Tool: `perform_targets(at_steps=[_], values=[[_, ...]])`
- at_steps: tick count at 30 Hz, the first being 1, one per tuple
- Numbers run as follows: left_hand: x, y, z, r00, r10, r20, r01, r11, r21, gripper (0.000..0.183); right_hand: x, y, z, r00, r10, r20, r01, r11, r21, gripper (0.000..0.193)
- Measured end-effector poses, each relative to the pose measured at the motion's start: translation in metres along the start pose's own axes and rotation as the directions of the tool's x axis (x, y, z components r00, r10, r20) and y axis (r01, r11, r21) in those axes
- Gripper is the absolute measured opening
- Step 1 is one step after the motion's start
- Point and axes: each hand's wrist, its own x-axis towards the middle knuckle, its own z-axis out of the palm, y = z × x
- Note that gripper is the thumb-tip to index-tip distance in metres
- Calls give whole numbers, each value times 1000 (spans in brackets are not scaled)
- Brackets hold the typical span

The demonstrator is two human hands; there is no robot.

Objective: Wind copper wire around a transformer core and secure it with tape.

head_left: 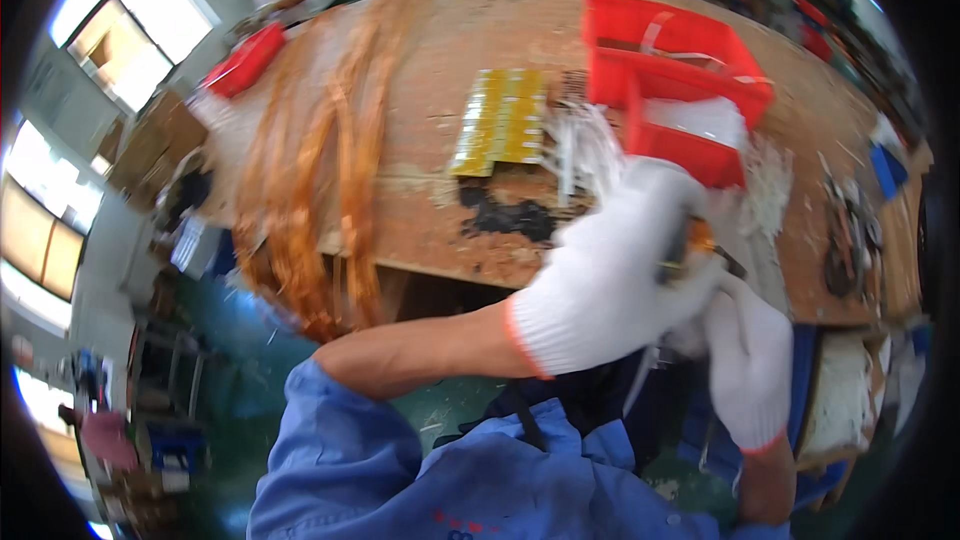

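The orange piece (702,235) was between the two gloved hands, near the front edge of the tabletop (440,60), and the near red bin (690,152) stood just beyond it. From the left hand (620,265) it lay to the right, against the bent fingers; from the right hand (750,365) it lay ahead and a little to the left. So the left hand was the nearer one — it reached across the body with its back upward, and its fingers seemed closed around the piece. The right hand came from below with its fingers bent, very close to the left fingertips, but I cannot tell whether it pinched something or only touched. A short dark end (733,262) showed beside the piece and pointed toward the lower right; whether both were one thing was not clear. The long axis of the piece I cannot give, because the left glove covered much of it and the rest was blurred. A pale strip (640,380) hung below the hands, its upper end hidden. The white strips (590,155) on the tabletop were also partly covered — the left glove stood before their lower part.
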Motion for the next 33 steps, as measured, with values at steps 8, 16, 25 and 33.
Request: perform_targets(at_steps=[8,16,25,33], values=[[8,-30,-28,914,-402,-57,40,228,-973,34,81,17,47,908,-331,257,242,915,323,30],[25,-134,-37,950,-215,-226,109,908,-404,68,235,49,31,966,-236,105,245,966,-84,28],[-52,-241,-65,935,-84,-346,194,934,298,47,545,190,-78,990,-97,-106,-59,397,-916,34],[-50,-258,-68,936,-63,-345,253,802,541,49,583,285,-134,980,-1,-200,-181,420,-889,32]])
